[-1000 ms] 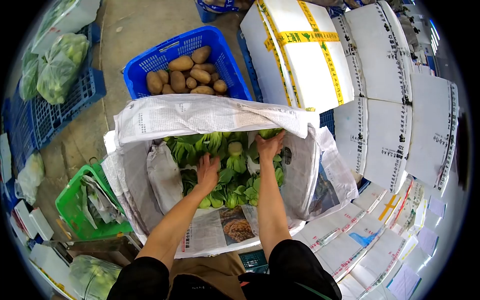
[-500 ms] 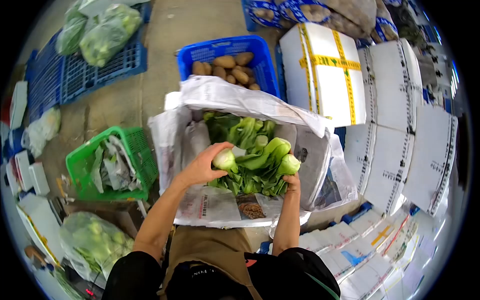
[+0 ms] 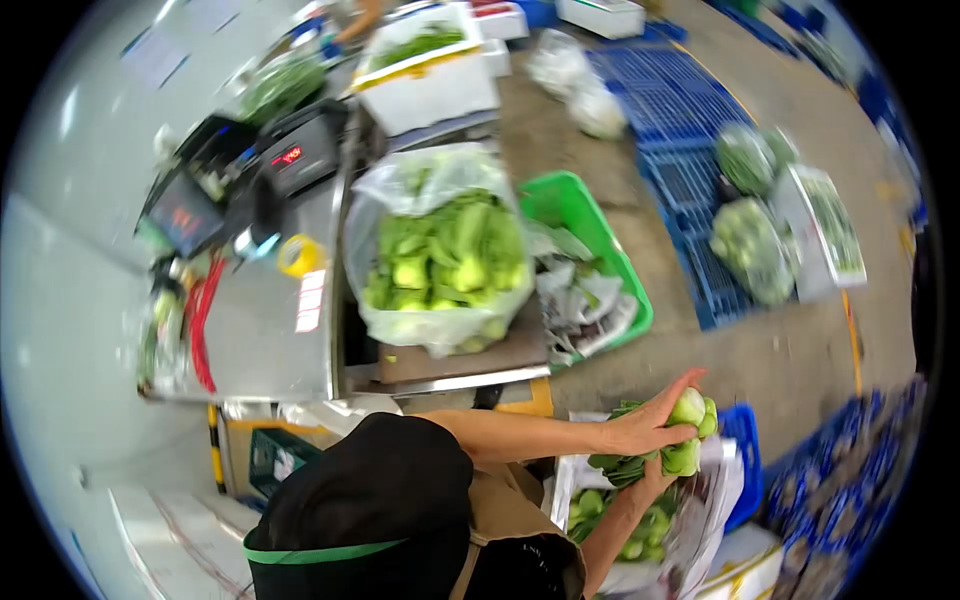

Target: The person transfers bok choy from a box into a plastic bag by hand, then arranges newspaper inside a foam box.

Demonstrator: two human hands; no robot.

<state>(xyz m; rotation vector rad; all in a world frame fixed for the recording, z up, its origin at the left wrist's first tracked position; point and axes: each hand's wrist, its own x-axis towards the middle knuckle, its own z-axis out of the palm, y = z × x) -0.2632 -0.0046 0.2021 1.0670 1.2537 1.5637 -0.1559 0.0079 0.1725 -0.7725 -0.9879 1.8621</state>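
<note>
The left grip (image 3: 650, 430) is partly open around a bunch of leafy greens (image 3: 685, 458): its fingers lie extended along the far side of the pale stem ends, and its thumb lies across the near side. The right grip (image 3: 654, 482) supports the same bunch from the lower side; its fingers are mostly hidden by the greens, so how tightly they close I cannot tell. The bunch is held between both, stem ends to the right and dark leaves to the left, above a paper-lined white box (image 3: 722, 485). More greens (image 3: 650, 540) lie inside that box, and the right forearm crosses over them, hiding part of the contents. A blue crate (image 3: 742, 458) stands just beyond the box, partly covered by it.

Between the hands and the blue pallet (image 3: 668, 165) stands a green basket (image 3: 632, 290) filled with crumpled paper and scraps. It sits just beside a brown board (image 3: 455, 370), on which rests an open plastic bag (image 3: 370, 225) full of similar greens. Left of the bag, a steel worktop (image 3: 262, 345) carries a roll of yellow tape (image 3: 300, 256), red strips (image 3: 203, 315) and a device with a lit red display (image 3: 290, 155). A white foam box (image 3: 430, 100) of greens stands behind the bag.
</note>
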